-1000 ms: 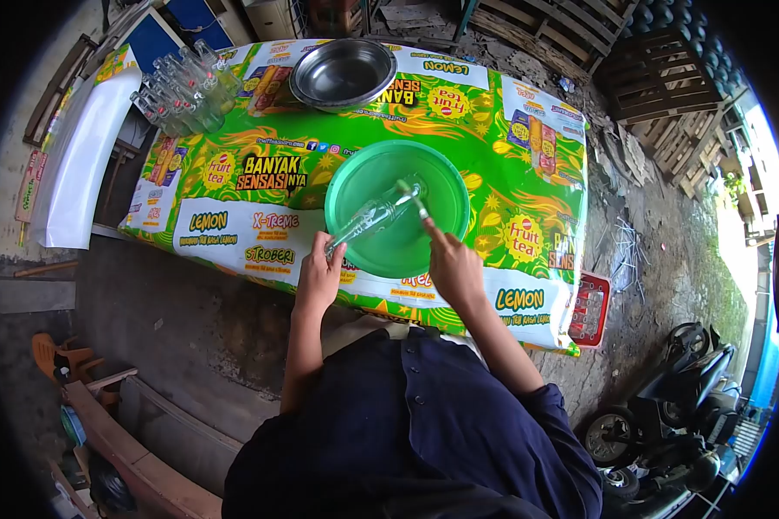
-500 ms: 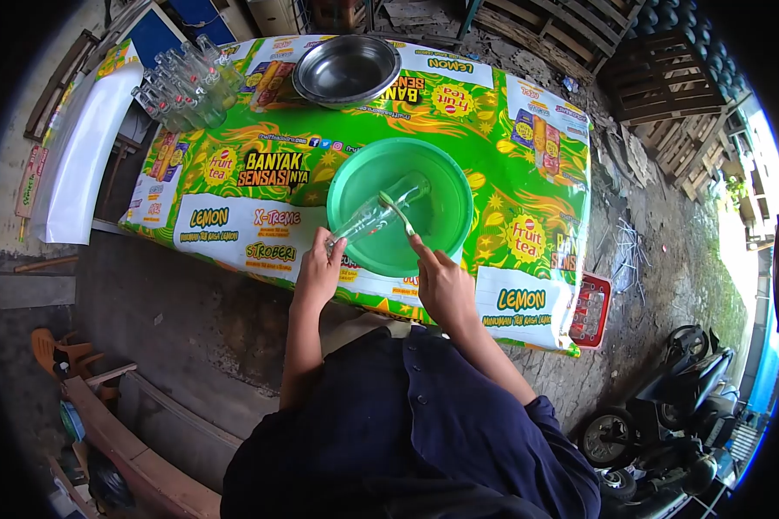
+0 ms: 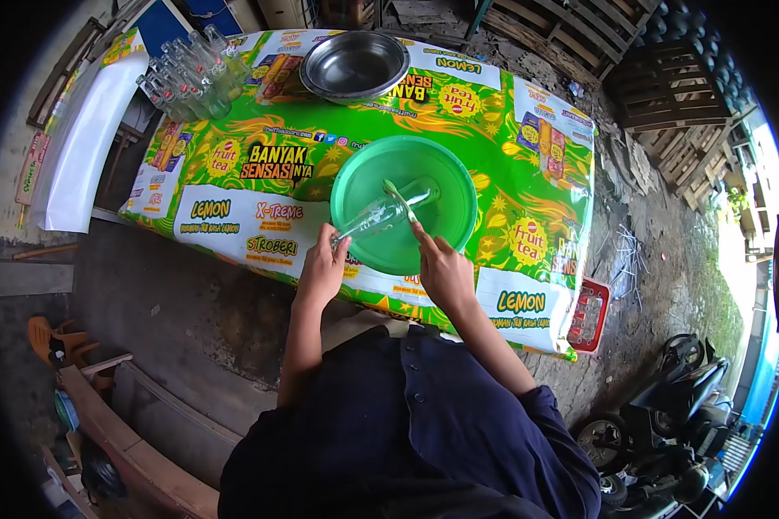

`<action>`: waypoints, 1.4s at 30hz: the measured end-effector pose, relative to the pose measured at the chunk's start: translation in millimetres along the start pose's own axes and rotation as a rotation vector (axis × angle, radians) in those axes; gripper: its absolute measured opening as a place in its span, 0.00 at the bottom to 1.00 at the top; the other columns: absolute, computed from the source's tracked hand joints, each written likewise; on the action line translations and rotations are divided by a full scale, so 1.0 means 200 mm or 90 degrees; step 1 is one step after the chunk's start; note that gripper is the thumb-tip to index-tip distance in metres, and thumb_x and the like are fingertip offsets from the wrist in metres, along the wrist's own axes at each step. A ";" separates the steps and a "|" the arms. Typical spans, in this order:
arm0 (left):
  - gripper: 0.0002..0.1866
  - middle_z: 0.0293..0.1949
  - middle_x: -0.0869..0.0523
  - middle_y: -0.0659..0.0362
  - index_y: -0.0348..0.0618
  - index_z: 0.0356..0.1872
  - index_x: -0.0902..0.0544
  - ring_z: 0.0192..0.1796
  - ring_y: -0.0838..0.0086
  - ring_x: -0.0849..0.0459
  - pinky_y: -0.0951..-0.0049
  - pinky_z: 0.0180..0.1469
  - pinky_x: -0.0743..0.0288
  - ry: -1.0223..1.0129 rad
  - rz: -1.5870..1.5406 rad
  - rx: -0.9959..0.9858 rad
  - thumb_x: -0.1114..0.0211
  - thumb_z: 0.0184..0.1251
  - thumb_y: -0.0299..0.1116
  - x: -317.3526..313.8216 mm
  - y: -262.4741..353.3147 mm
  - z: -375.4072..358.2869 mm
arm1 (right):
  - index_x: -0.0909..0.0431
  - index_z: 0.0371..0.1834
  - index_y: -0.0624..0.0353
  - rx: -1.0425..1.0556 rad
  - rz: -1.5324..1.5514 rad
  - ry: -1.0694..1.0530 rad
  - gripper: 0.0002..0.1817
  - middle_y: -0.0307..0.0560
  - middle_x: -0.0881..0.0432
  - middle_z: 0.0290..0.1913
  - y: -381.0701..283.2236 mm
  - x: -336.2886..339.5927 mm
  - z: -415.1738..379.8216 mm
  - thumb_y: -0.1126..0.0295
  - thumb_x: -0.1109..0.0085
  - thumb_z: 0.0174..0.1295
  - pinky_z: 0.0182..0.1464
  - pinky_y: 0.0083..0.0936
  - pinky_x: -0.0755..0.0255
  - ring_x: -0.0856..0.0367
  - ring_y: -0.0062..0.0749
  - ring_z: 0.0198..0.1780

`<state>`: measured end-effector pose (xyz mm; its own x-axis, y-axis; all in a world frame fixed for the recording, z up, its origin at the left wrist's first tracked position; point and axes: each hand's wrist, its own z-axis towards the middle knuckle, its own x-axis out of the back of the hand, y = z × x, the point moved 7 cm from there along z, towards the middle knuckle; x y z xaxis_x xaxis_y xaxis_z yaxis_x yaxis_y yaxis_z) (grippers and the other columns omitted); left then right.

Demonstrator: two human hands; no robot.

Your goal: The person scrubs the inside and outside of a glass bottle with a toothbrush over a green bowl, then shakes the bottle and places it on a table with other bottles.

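Note:
My left hand [image 3: 324, 264] grips a clear glass bottle [image 3: 374, 218] by its narrow end, over the left part of a green plastic basin [image 3: 446, 238]. The bottle lies tilted, its wide end toward the basin's middle. In my right hand [image 3: 446, 270] is a slim, pale-handled brush [image 3: 402, 201], its head against the upper side of the bottle. Both hands are closed, at the basin's near rim. What fills the basin is hard to make out.
Several clear glass bottles [image 3: 195, 82] stand at the table's far left corner. A metal bowl [image 3: 355, 93] sits at the back. A printed green cover [image 3: 528, 199] drapes the table, and a red crate [image 3: 590, 316] is by its right end.
The brush head has shifted slightly up and the bottle has turned a little in my left hand. Both hands keep their hold. The whole view has moved slightly.

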<state>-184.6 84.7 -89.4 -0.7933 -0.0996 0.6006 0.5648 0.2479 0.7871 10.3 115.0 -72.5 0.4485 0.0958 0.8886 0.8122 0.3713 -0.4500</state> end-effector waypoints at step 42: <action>0.15 0.30 0.20 0.47 0.39 0.43 0.30 0.35 0.55 0.20 0.64 0.37 0.29 -0.079 -0.012 -0.004 0.46 0.67 0.41 0.02 -0.02 0.04 | 0.26 0.54 0.49 -0.147 0.113 -0.024 0.19 0.54 0.21 0.29 0.02 0.22 -0.17 0.74 0.52 0.58 0.27 0.40 0.29 0.21 0.48 0.27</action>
<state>-191.1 90.8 -90.7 -0.8253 0.0155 0.5645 0.5510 0.2411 0.7989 46.0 90.3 -38.3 0.5801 0.1757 0.7954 0.7880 0.1262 -0.6026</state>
